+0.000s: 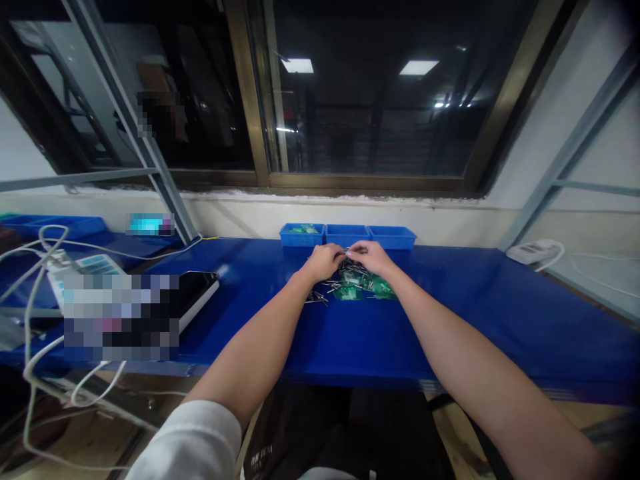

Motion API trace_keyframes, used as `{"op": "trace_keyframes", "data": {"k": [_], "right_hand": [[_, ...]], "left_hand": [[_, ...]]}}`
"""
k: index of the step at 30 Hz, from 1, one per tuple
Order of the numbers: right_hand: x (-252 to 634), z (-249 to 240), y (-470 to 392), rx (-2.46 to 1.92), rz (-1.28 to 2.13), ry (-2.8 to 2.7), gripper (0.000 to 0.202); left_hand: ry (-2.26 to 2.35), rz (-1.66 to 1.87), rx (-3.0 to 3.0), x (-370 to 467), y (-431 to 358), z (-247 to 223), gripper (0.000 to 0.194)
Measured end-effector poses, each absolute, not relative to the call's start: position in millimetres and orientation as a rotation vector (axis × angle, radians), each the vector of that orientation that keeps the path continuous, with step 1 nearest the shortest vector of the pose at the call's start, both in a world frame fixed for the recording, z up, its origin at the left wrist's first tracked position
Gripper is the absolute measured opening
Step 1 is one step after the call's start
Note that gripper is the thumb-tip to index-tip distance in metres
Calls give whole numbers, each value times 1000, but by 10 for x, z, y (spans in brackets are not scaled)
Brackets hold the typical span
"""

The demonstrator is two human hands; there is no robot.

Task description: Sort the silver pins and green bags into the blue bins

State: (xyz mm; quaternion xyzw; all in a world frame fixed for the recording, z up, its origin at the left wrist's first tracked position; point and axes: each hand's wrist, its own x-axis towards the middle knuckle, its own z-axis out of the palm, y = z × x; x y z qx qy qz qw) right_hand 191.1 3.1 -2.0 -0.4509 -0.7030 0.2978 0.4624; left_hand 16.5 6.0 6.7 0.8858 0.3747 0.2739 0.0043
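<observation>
Both hands meet over a pile of thin metal pin-like pieces (358, 267) on the blue tabletop. My left hand (325, 261) comes in from the left, its fingers drawn together above the pile's left edge. Opposite it, my right hand (373, 257) has thumb and fingers closed in a pinch, its tips close to the left fingertips. Whatever lies between the fingers is too small to make out. Small green pieces (349, 292), perhaps plastic packets, lie at the near side of the pile. More loose metal pins (317, 298) are scattered below my left hand.
Behind the hands stands a row of blue trays: a left tray (285, 235) with green pieces inside, a middle tray (347, 238) and a right tray (395, 240). A black-topped device (200, 283) and white cables (31, 373) are at left. A power strip (533, 252) lies right.
</observation>
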Motion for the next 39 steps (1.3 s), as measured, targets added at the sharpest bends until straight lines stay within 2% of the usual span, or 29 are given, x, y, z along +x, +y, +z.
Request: {"op": "trace_keyframes", "data": {"k": [5, 14, 21, 29, 35, 39], "right_hand": [[1933, 15, -19, -1052, 950, -1661, 27], [1952, 18, -22, -1000, 1074, -1590, 24], [1981, 41, -25, -1090, 1003, -1557, 30], [2051, 96, -25, -1217, 974, -1637, 40], [2087, 66, 18, -1206, 1137, -1579, 40], [2058, 66, 54, -1221, 1048, -1516, 37]], "left_hand": [[1196, 813, 2758, 178, 31, 82, 24], [1101, 829, 2773, 191, 19, 77, 26], [1238, 904, 2617, 145, 25, 120, 33], [1387, 993, 2595, 59, 139, 81, 27], [1414, 985, 2624, 67, 151, 68, 25], [1430, 998, 2624, 54, 176, 68, 24]]}}
